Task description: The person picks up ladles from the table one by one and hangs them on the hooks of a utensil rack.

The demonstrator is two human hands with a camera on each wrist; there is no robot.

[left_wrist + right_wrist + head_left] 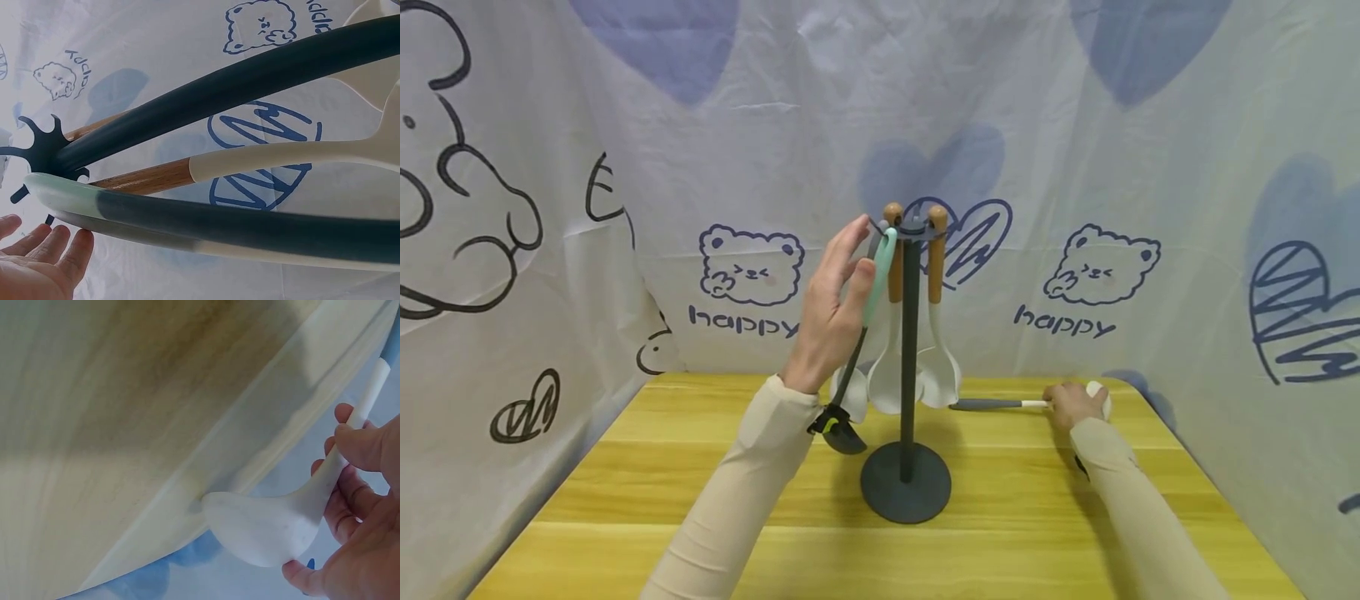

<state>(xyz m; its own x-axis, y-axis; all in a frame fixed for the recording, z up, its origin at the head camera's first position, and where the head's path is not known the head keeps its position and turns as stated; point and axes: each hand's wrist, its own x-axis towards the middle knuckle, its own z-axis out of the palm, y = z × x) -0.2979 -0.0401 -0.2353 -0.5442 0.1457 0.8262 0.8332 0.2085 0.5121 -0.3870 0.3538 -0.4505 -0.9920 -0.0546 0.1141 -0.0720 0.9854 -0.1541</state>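
A dark utensil stand (pixel 907 358) has several utensils hanging from its hooked top. My left hand (pixel 831 312) is raised at the hooks, fingers fairly straight. In the left wrist view, its fingertips (pixel 78 250) are at the grey handle (pixel 125 231) of a white utensil, just under a dark ladle with a mint-green handle end (pixel 880 279); whether they touch is hard to tell. My right hand (pixel 1071 406) is low at the table's far right. Thumb and fingers pinch the white neck of a ladle (pixel 269 525) with a grey handle (pixel 988 405).
Two white utensils with wooden handles (pixel 936 267) hang at the stand's far side. Its round base (pixel 906 483) sits on the wood-grain table (pixel 1015 533). A printed white cloth (pixel 820 125) surrounds the table behind and at both sides.
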